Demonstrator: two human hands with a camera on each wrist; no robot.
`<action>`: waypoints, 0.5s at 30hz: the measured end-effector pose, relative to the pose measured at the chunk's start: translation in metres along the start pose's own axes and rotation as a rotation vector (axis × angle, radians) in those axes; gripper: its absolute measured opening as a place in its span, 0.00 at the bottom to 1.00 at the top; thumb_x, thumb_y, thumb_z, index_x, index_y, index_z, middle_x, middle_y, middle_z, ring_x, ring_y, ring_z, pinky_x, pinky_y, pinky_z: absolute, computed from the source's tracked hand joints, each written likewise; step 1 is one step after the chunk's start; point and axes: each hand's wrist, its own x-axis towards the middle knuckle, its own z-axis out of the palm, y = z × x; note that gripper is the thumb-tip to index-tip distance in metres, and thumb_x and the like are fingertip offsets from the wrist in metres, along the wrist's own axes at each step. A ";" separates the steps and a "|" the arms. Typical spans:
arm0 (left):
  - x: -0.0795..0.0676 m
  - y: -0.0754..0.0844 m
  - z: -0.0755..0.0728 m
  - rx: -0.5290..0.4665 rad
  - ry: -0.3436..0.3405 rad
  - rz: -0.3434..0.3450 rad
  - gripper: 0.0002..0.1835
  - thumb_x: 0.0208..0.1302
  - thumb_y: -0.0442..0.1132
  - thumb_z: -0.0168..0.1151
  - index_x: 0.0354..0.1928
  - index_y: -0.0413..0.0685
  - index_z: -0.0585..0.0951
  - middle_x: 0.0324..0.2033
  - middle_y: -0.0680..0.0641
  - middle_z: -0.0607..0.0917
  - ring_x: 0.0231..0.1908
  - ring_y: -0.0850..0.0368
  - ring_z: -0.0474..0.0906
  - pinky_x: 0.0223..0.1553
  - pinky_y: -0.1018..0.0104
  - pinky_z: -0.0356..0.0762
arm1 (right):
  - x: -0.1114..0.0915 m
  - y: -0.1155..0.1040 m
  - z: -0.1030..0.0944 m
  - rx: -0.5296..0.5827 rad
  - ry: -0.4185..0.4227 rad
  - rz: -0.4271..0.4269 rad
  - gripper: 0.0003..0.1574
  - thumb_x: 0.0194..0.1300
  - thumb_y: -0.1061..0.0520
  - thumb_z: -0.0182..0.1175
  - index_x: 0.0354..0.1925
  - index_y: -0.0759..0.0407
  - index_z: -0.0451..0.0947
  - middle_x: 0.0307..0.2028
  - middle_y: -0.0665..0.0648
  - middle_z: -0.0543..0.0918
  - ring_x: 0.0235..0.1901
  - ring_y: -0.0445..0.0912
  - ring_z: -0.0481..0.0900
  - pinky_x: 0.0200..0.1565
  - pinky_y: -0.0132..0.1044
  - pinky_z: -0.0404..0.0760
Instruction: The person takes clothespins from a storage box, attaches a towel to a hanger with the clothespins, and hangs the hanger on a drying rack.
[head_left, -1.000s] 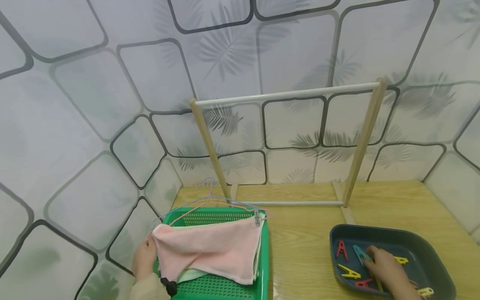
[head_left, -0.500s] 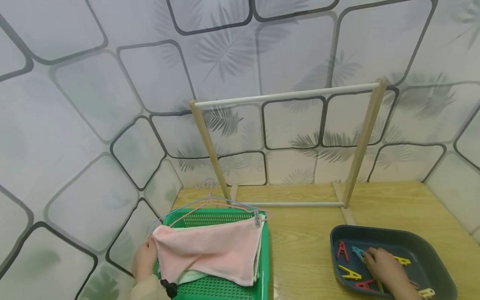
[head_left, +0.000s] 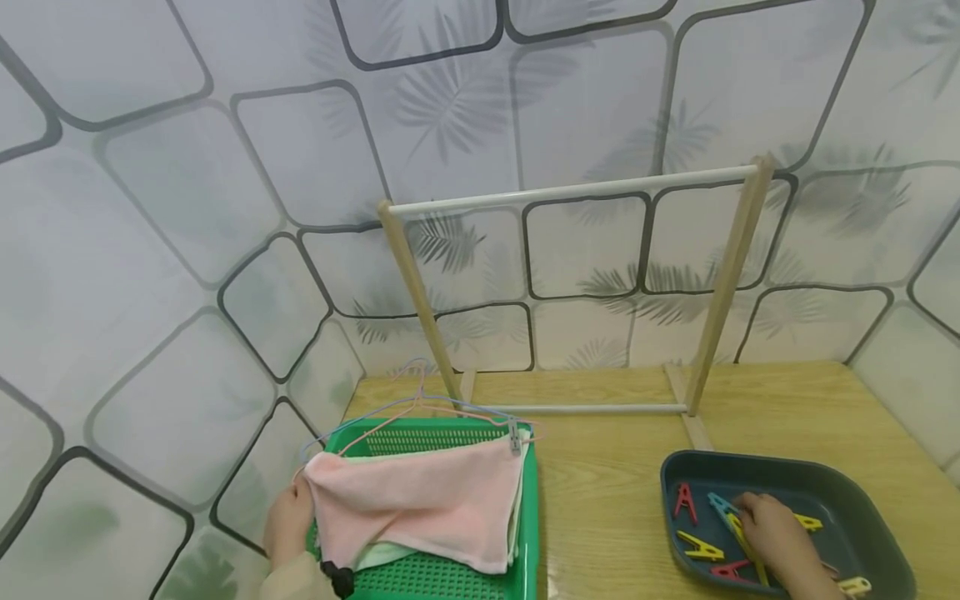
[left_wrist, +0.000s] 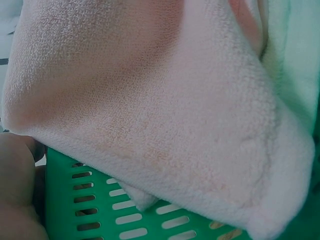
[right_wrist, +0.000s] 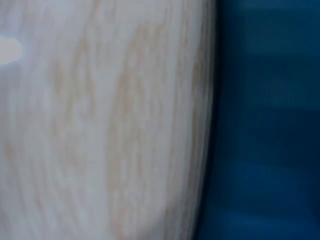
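Note:
My left hand (head_left: 288, 521) grips the left corner of a pink towel (head_left: 420, 500), which is draped on a pink hanger (head_left: 375, 429). A blue hanger (head_left: 358, 415) and a pale green towel (head_left: 386, 550) show behind it. A grey clip (head_left: 514, 435) sits at the towel's top right corner. In the left wrist view the thumb lies by the towel's edge. My right hand (head_left: 776, 533) reaches into a dark tray (head_left: 832, 471), its fingers at a blue clothespin (head_left: 722, 503) and a yellow clothespin (head_left: 742, 537); whether they pinch either is unclear.
The towels hang over a green basket (head_left: 531, 517). A rack (head_left: 570, 193) with wooden uprights and white bars stands behind. Several more clothespins lie in the tray, among them a red clothespin (head_left: 684, 502). The right wrist view shows only blurred tabletop (right_wrist: 110, 120) and tray wall.
The right hand's fingers have shifted slightly among the clothespins, and more of the yellow clothespin beside the blue one now shows. My left hand and the towel have stayed in place.

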 end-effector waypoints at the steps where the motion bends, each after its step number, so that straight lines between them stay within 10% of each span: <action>1: -0.001 0.000 -0.001 0.001 0.001 0.006 0.41 0.49 0.64 0.12 0.30 0.40 0.72 0.28 0.42 0.72 0.23 0.50 0.66 0.18 0.58 0.59 | 0.001 0.000 0.000 0.007 -0.013 0.010 0.07 0.46 0.68 0.49 0.28 0.67 0.71 0.23 0.59 0.73 0.25 0.54 0.70 0.25 0.45 0.67; 11: -0.020 0.014 -0.016 -0.008 -0.014 0.025 0.37 0.53 0.60 0.15 0.26 0.40 0.71 0.25 0.43 0.71 0.18 0.53 0.62 0.17 0.59 0.58 | 0.002 0.000 0.004 0.033 -0.085 0.067 0.03 0.46 0.61 0.49 0.22 0.61 0.69 0.17 0.52 0.69 0.18 0.44 0.64 0.18 0.37 0.64; 15: -0.033 0.021 -0.025 -0.025 -0.019 0.014 0.34 0.55 0.58 0.17 0.23 0.40 0.69 0.21 0.44 0.69 0.18 0.53 0.61 0.18 0.60 0.56 | 0.002 0.000 0.004 0.041 -0.096 0.097 0.22 0.45 0.43 0.53 0.23 0.62 0.69 0.16 0.51 0.67 0.16 0.43 0.62 0.17 0.35 0.61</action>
